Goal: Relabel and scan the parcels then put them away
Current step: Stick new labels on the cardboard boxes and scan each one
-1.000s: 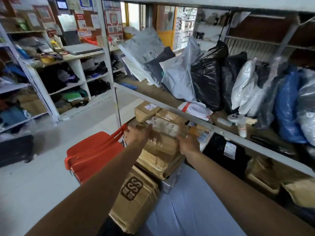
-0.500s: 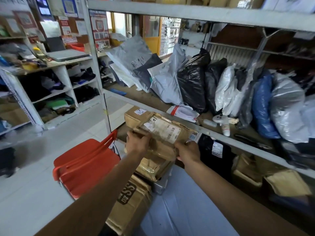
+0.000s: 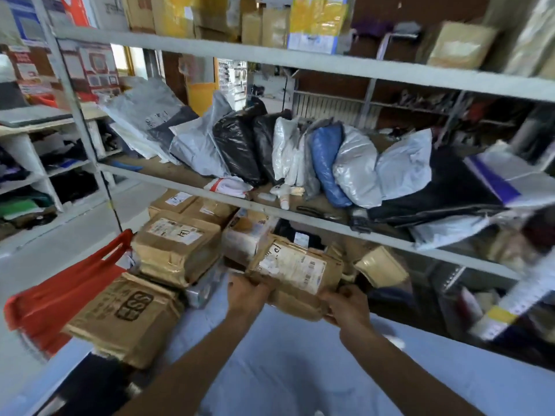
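Hands are meeting on one brown cardboard parcel (image 3: 295, 276), which is hanging in the air in front of the lowest opening of a grey metal shelving unit (image 3: 330, 226) and above a light-blue covered surface (image 3: 270, 373). The left hand (image 3: 247, 295) is gripping the parcel's near left corner with curled fingers, and the right hand (image 3: 350, 309) is gripping the near right end in the same way, so each grip is closed on the parcel. The parcel is lying tilted, with its white shipping label (image 3: 292, 268) facing up toward the camera; the dark handwriting beside the label is too blurred to read. Just behind the parcel, to the left, a white box (image 3: 249, 240) is sitting inside the lowest opening. Further left, taped boxes are lying stacked: a labelled cardboard box (image 3: 177, 250) is resting on top, and a printed cardboard box (image 3: 120, 313) with large dark letters is lying nearest the camera. A red plastic basket (image 3: 60, 291) is standing just beside that stack. On the middle shelf, poly mailer bags (image 3: 354, 166) are leaning against one another in a row, grey, black, white, blue and silver. On the top shelf more cardboard boxes are standing, among them a yellow parcel (image 3: 315, 19).
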Demonstrator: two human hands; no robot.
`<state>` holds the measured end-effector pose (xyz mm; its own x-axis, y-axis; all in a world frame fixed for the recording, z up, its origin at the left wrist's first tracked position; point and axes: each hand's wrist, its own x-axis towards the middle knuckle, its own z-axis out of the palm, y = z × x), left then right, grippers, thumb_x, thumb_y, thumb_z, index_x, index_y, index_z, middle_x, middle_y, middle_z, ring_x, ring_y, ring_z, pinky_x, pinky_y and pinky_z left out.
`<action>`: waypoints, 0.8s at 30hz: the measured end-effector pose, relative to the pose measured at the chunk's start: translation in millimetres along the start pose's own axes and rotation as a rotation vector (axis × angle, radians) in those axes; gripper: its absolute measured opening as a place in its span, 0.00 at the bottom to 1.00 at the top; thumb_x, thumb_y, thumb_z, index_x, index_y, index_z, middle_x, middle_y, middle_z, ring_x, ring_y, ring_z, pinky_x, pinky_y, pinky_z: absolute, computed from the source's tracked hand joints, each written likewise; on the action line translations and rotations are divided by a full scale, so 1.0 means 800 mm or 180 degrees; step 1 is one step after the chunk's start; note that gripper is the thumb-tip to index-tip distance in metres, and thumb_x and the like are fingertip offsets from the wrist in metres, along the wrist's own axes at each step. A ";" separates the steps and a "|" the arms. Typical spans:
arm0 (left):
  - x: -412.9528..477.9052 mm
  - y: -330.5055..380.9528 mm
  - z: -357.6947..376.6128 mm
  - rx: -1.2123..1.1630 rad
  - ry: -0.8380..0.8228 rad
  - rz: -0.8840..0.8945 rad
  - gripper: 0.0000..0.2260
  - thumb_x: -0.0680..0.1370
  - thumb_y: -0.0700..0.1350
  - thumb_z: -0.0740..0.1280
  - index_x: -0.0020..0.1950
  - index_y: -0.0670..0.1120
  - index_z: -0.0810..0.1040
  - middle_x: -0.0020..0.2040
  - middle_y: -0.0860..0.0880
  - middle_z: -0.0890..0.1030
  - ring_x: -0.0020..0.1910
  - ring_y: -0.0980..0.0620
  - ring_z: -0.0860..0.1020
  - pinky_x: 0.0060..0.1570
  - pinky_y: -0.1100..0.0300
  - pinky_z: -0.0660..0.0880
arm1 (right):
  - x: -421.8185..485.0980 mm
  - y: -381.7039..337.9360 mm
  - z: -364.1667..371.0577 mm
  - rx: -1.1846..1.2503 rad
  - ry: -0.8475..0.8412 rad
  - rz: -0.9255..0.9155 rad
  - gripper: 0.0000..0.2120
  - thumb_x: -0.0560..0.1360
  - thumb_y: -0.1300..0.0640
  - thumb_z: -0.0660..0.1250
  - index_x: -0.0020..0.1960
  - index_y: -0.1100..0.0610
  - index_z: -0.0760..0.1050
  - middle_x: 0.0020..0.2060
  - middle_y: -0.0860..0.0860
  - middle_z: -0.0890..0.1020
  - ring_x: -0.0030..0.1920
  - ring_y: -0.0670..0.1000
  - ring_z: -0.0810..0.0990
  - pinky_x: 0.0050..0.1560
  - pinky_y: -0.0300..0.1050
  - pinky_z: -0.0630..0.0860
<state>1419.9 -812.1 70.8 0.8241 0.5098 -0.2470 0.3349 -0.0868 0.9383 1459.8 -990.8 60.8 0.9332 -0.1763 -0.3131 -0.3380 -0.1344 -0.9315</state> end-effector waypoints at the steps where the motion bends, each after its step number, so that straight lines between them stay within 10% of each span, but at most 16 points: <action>1: -0.013 -0.003 0.018 -0.0003 -0.0086 -0.0072 0.42 0.52 0.62 0.70 0.57 0.35 0.73 0.51 0.39 0.80 0.45 0.45 0.78 0.42 0.54 0.76 | -0.004 0.006 -0.028 -0.0007 0.0097 -0.0028 0.13 0.65 0.62 0.74 0.48 0.59 0.76 0.43 0.56 0.83 0.44 0.58 0.82 0.47 0.58 0.81; 7: -0.083 -0.017 0.092 0.0321 -0.0597 -0.0302 0.38 0.59 0.60 0.75 0.59 0.36 0.71 0.55 0.40 0.78 0.52 0.44 0.78 0.49 0.51 0.78 | -0.025 0.025 -0.165 -0.0533 0.0346 -0.0578 0.11 0.61 0.63 0.74 0.43 0.54 0.80 0.41 0.51 0.84 0.43 0.52 0.82 0.45 0.49 0.81; 11: -0.109 -0.012 0.123 0.1216 -0.0855 0.0496 0.36 0.66 0.42 0.77 0.68 0.44 0.62 0.60 0.42 0.70 0.60 0.42 0.73 0.54 0.54 0.74 | -0.032 0.031 -0.223 -0.1220 0.0346 -0.1199 0.10 0.66 0.59 0.75 0.47 0.55 0.82 0.41 0.49 0.84 0.42 0.48 0.82 0.34 0.32 0.72; 16: -0.123 0.007 0.152 0.1715 -0.1884 0.1482 0.44 0.63 0.46 0.80 0.74 0.47 0.61 0.68 0.43 0.64 0.68 0.44 0.66 0.61 0.59 0.65 | -0.046 0.033 -0.263 -0.1848 0.0001 -0.1690 0.05 0.69 0.61 0.74 0.44 0.56 0.80 0.44 0.48 0.83 0.43 0.48 0.81 0.43 0.38 0.78; 24: -0.139 -0.018 0.176 0.1304 -0.3111 0.0415 0.33 0.56 0.44 0.78 0.58 0.48 0.71 0.54 0.47 0.78 0.52 0.50 0.79 0.51 0.52 0.79 | -0.058 0.032 -0.296 -0.2431 -0.0799 -0.1849 0.17 0.67 0.63 0.76 0.55 0.58 0.80 0.45 0.47 0.80 0.41 0.40 0.77 0.40 0.26 0.74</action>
<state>1388.0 -988.4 51.0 0.8125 -0.4160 -0.4083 0.1959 -0.4649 0.8634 1378.6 -1217.1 95.2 0.9479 0.3159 0.0419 0.2745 -0.7424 -0.6111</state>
